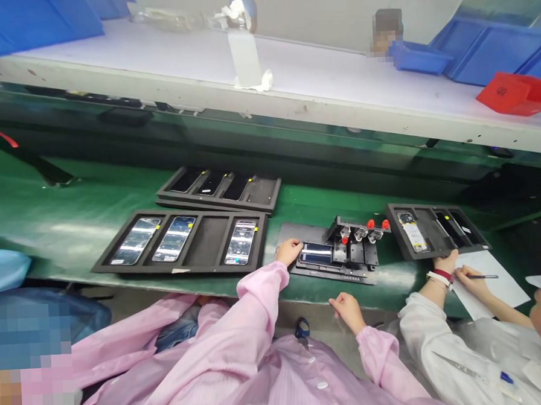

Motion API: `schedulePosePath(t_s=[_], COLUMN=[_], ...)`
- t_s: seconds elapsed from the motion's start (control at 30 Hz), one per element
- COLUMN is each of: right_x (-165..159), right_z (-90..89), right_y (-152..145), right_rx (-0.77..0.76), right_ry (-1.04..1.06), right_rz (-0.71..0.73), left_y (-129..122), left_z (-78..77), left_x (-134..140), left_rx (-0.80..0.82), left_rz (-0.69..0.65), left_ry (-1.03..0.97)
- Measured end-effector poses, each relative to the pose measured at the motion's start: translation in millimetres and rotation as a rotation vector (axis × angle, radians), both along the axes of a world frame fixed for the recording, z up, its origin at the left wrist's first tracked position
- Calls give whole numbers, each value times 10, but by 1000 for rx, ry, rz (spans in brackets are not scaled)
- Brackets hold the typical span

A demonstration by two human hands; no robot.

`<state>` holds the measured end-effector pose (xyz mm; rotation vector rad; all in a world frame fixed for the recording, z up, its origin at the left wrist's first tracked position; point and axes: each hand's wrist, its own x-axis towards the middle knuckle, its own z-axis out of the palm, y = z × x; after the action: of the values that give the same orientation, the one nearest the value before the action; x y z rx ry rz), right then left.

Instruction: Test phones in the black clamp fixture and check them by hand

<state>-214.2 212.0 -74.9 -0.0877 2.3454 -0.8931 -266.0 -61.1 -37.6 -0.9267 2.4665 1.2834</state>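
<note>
My left hand (289, 251) is closed at the left end of a smartphone (316, 253), its fingertips pinched against the phone's edge. That phone lies flat, screen up, on a black metal fixture (294, 232). Toggle clamps (359, 233) with red tips stand over the fixture's right side. Nearer to me, by the table's front edge, my right hand (350, 312) hovers apart from the fixture. Its fingers are curled in and nothing shows between them.
Left of the fixture, a black foam tray (216, 241) holds three phones; another tray (265, 193) lies behind. At right, a co-worker's hands (474, 281) are at a pen and paper (497, 287), beside a third tray (436, 253). A white shelf (300, 80) overhangs the green table (40, 220).
</note>
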Motion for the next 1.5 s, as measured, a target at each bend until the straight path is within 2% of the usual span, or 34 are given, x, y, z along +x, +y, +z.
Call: schedulePosePath(t_s=[0.27,0.57,0.83,0.93,1.03,1.13,1.23,1.33,1.5], right_x=[13,13,18,21,25,31,36,36,28], right_z=[-61,-64,-32,-29,-26,-24,-21,-11,3], right_y=[18,11,2,-1,-2,-3,-4,-6,-1], right_rx=[-11,-14,-18,-17,-18,-25,-27,-25,-10], right_ry=[27,40,38,41,43,50,58,54,46], right_rz=[-26,-33,-25,-21,-21,-26,-32,-28,-18], left_y=[30,113,49,52,156,374,609,725,658], left_z=[91,141,137,121,50,-116,-288,-336,-225], left_x=[-42,-121,-1,181,557,1054,1450,1598,1564], left_rx=[2,-100,9,32,-13,-157,-348,-441,-480], left_rz=[28,50,59,57,95,148,27,-133,-219], left_ry=[-60,-92,11,133,246,253,132,22,-45])
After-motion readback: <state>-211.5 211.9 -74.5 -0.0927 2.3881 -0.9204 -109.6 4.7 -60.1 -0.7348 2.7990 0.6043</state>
